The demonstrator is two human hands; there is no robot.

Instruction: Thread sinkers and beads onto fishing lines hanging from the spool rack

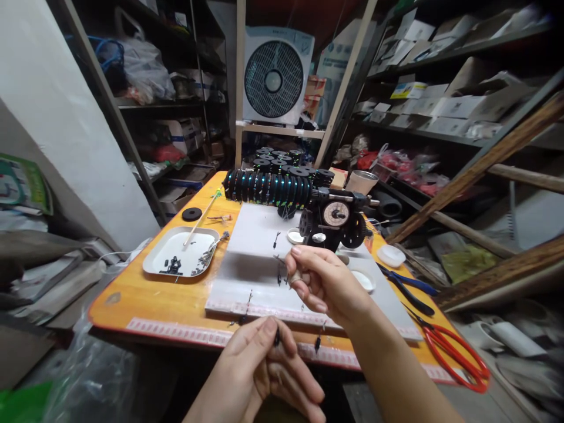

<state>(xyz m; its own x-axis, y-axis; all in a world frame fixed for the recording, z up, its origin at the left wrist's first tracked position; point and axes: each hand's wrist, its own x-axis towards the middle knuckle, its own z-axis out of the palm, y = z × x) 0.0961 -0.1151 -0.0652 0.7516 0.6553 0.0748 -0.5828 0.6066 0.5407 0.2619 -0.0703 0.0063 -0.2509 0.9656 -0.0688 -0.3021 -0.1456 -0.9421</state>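
Observation:
Low at the table's front edge, my left hand [267, 367] pinches a small black part [277, 337] between thumb and forefinger, its other fingers loosely curled. Higher up, over the white board [259, 226], my right hand [324, 282] is closed in a pinch. A thin, pale bit shows at its fingertips, too small to name. Near the right fingertips lies a small black piece with thin wires [279, 277], and another such piece [276, 240] lies farther back. One more small black piece [318, 343] hangs at the front edge, right of my left hand.
A black winding machine with a dial [337, 214] and a ribbed roller [267, 188] stands at the back. At left is a white tray [152, 252] with small black and metal parts. Blue-handled pliers [408, 288] and red-handled scissors [458, 355] lie at right. A box fan [304, 47] stands behind.

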